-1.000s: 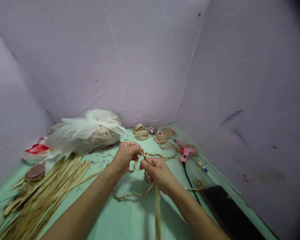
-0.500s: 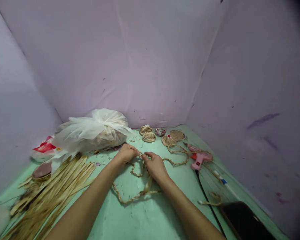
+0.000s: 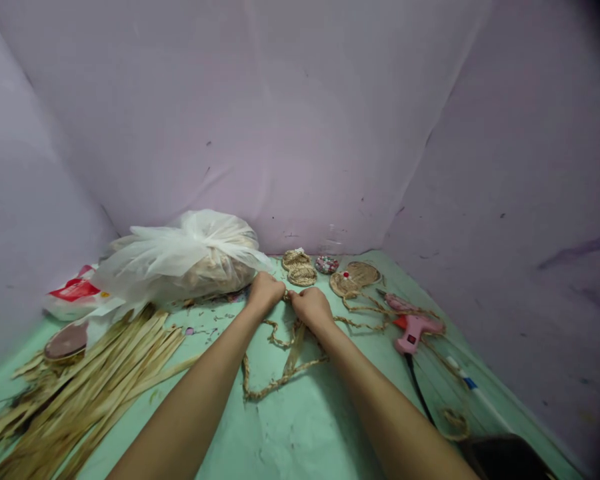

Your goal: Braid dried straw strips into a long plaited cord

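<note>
My left hand (image 3: 267, 292) and my right hand (image 3: 311, 307) are close together over the middle of the green table (image 3: 280, 440). Both are closed on a short stretch of a braided straw-coloured cord (image 3: 273, 385) that shows between them. From there the cord loops down onto the table below my wrists and also runs off to the right. A loose flat strand (image 3: 295, 350) hangs beneath my right hand. Beyond my hands lie a small woven straw piece (image 3: 301, 274) and a round container of beads (image 3: 327, 265).
Dried flat strips (image 3: 100, 387) and a brown oval object (image 3: 67, 341) lie left, before a white plastic bag (image 3: 190, 257) and a red-and-white packet (image 3: 73, 293). On the right are a heart-like woven piece (image 3: 363, 273), a pink glue gun (image 3: 415, 330) and a dark phone-like object (image 3: 510, 457).
The fingers of both hands have closed more tightly around the cord, and my wrists have turned. The view has shifted slightly, and the cord loop has moved a little to the right.
</note>
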A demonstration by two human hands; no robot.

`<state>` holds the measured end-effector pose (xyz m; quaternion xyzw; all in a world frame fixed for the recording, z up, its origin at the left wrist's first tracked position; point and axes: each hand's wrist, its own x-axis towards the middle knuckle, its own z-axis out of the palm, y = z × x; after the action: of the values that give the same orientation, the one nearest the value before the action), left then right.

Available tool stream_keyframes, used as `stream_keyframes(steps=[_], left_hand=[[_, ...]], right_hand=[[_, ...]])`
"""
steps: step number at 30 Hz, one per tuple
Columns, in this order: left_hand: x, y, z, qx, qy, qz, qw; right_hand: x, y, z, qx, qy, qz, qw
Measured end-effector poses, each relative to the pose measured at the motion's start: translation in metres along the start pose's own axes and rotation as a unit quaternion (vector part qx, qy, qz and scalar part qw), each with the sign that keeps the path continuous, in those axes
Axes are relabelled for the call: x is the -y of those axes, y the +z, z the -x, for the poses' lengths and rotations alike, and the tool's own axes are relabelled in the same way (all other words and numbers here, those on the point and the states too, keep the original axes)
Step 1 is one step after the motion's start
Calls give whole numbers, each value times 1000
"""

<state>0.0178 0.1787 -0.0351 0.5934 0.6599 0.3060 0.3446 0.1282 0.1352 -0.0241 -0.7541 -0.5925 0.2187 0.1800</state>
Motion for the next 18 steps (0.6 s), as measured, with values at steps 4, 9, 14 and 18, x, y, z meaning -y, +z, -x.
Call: stream_keyframes(steps=[4,9,14,18], left_hand=[[-1,-1,8,-25,7,-119,993],[1,-6,44,80,12,-95,992],[-11,-8,75,176,-99,52,978],[-22,-3,75,136,-154,99,974]], right_hand=[[-1,0,5,11,0,34,999],[-12,-1,17,19,-74,31,997],[-18,-7,16,64,-121,-17,990],[-19,-10,15,74,-137,-26,987]])
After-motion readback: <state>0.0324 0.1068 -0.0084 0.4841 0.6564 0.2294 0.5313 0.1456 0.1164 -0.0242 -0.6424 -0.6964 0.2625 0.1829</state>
